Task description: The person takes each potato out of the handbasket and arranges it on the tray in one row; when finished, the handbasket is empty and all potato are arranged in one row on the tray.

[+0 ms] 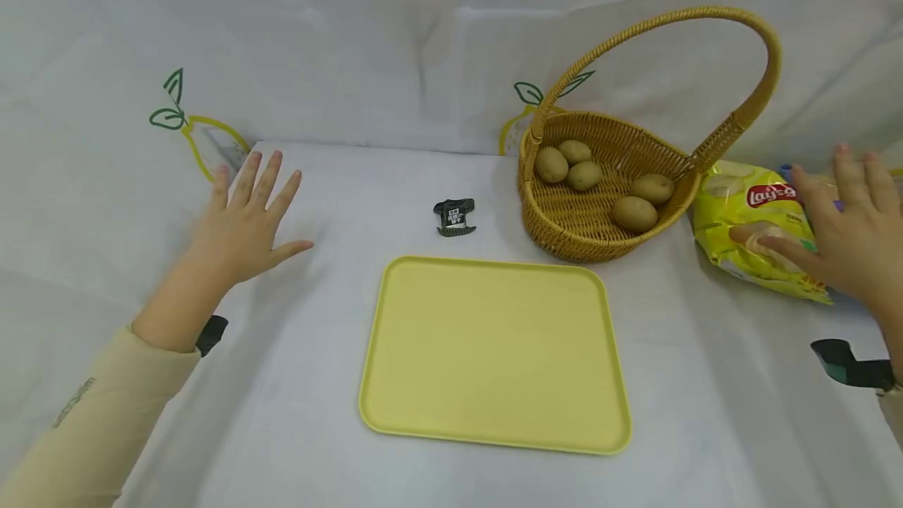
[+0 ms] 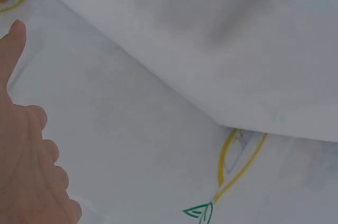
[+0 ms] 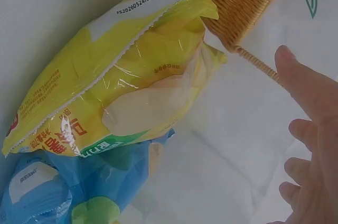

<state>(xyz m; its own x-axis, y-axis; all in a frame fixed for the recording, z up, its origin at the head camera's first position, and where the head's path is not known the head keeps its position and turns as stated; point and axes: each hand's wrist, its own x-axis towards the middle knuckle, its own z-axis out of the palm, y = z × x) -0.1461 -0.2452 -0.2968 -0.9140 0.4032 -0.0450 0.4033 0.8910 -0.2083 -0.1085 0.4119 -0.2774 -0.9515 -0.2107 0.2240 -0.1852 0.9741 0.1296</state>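
Observation:
My left hand [image 1: 243, 237] hovers at the left of the white-covered table, fingers spread and holding nothing. On the far right, my right hand [image 1: 857, 237] is spread too, overlapping a yellow Lay's chip bag [image 1: 751, 218] in the head view. The right wrist view shows that chip bag [image 3: 132, 81] beside the extended thumb, with a blue bag [image 3: 116, 176] behind it. A wicker basket [image 1: 564, 237] with a tall arched handle holds several potatoes [image 1: 633, 214]. A yellow tray [image 1: 494, 355] lies in the middle, nothing on it.
A small dark packet [image 1: 455, 217] with white lettering lies behind the tray, left of the basket. White cloth [image 1: 339, 61] with printed lemons and leaves hangs at the back. The tabletop's far left corner shows in the left wrist view.

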